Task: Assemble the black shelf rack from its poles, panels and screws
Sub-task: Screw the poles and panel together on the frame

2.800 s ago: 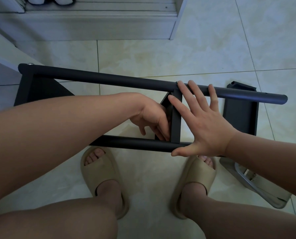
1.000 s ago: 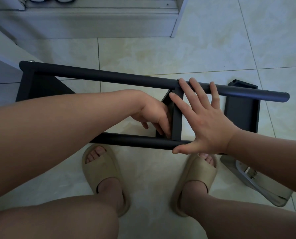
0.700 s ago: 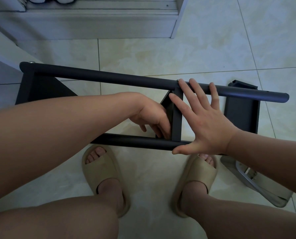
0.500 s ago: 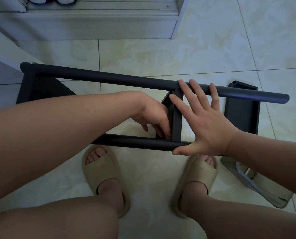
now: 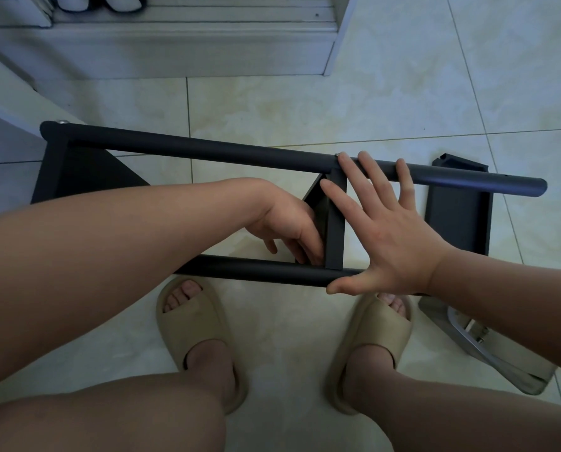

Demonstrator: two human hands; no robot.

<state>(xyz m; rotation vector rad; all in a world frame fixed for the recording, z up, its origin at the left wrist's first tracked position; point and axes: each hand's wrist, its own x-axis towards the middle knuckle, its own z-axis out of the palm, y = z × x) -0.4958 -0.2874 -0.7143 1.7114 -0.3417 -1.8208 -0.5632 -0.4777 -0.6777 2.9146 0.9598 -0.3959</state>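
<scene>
Head view: the half-built rack (image 5: 181, 148) lies on its side on the tile floor (image 5: 272, 102), its two poles (image 5: 256, 270) joined by an end panel (image 5: 86, 177) well left of the middle panel (image 5: 335, 230). Just left of the middle panel, the left hand (image 5: 285, 223) reaches down against it with curled fingers; I cannot tell whether they pinch anything. Just right of it, the right hand (image 5: 393, 236) lies flat, fingers spread, across both poles. The tubing looks stiff, smooth and probably light, so it is best gripped at that joint.

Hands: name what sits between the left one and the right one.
The head view shows the black panel's edge standing between the left hand and the right hand.
</scene>
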